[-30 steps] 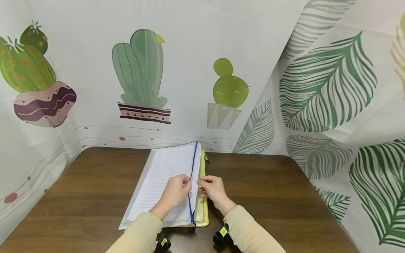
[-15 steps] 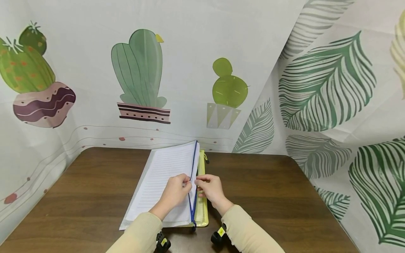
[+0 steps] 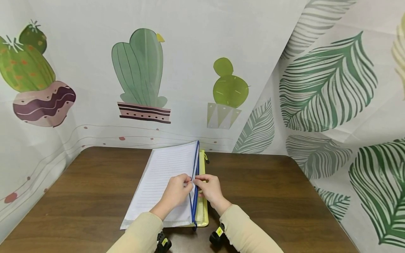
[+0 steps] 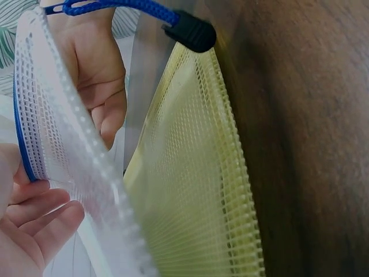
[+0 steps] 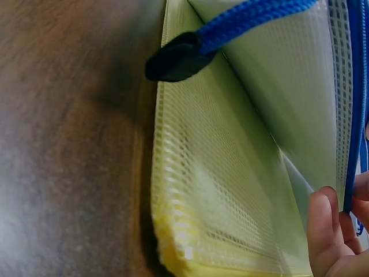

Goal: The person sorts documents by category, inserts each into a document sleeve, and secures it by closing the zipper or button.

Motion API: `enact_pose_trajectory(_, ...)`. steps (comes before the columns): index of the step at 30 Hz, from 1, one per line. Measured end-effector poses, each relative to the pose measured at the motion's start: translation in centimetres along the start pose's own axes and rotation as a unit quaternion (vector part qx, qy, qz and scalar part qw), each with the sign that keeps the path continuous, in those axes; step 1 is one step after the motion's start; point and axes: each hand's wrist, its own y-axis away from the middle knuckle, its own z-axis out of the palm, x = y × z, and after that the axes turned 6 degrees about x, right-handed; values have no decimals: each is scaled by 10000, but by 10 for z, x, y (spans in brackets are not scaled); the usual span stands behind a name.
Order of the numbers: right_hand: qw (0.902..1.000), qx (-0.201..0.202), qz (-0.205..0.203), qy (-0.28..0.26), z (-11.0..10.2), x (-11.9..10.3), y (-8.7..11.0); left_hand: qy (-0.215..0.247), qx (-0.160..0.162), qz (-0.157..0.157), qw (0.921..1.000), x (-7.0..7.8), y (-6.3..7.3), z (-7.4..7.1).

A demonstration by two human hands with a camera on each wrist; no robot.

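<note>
A clear mesh zip pouch (image 3: 180, 223) with a blue zipper lies on the table, white lined paper (image 3: 155, 179) inside it. My left hand (image 3: 176, 190) pinches one zipper edge between thumb and fingers. Just across from it, my right hand (image 3: 211, 190) pinches the opposite blue-taped edge, and the fingertips nearly meet. The zipper is parted along the pouch's right side. Below it shows a yellow mesh zip pouch (image 5: 202, 184). At the near end hangs a blue pull cord (image 4: 127, 7) with a black tab (image 4: 193, 34).
Both pouches rest on a dark brown wooden table (image 3: 269, 196). A patterned cloth (image 3: 190, 70) with cacti and leaves hangs behind the far edge. The yellow pouch's pull (image 3: 206, 158) sticks out at its far right corner.
My right hand has moved slightly left, bringing the right blue zipper edge up over the paper towards the left edge. The gap between the two edges has narrowed. My left hand stays nearly still.
</note>
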Motion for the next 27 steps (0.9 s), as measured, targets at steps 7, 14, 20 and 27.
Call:
enact_pose_trajectory(7,10000,-35,-10,58,0,-1,1,-16,42,20,10000,0,-1,-1)
enact_pose_trajectory(14,9996,-202,-14,-190,-7,0,6,-7,43,-34,10000,-1,-1,-1)
enact_pose_trajectory(20,9971,-634,364,-219,-16,2,16,14,-21,-71,10000,-3,-3,-2)
enact_pose_trajectory(27,9849,-1456,851,-391,-27,1,32,-38,-96,-181,9998,-5,-8,0)
